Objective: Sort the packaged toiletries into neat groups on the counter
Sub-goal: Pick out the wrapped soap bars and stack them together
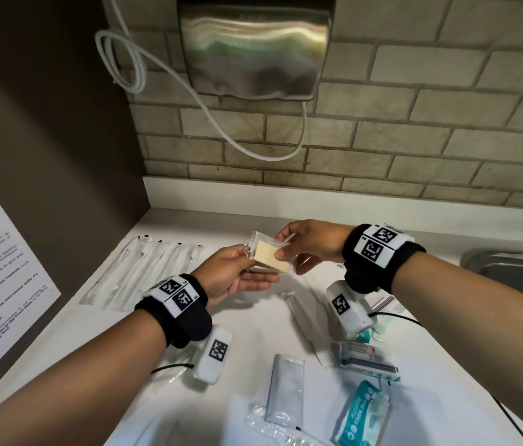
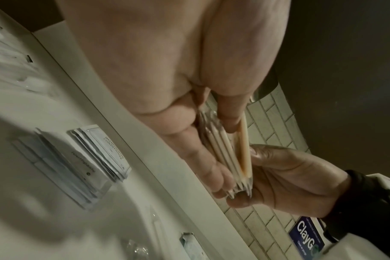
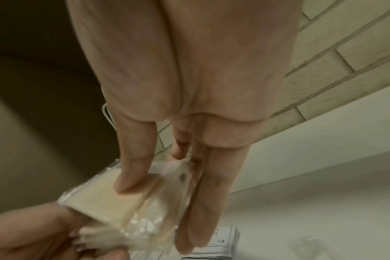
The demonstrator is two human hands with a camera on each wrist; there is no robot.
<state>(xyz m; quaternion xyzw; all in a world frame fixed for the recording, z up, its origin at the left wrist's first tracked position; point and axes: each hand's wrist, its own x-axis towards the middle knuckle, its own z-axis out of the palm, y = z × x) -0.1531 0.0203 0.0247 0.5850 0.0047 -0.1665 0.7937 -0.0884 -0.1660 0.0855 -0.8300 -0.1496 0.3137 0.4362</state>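
Both hands, left hand (image 1: 237, 272) and right hand (image 1: 310, 243), fingers pinched on a stack of clear-wrapped beige packets (image 1: 268, 256) held above the worktop (image 1: 253, 329); likely light, thin, slippery film, best gripped by opposite edges.

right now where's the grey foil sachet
In the head view the grey foil sachet lies flat on the counter, low centre, left of the teal wipes pack.

Dim, soft wrist views; head view bright, edges bowed.
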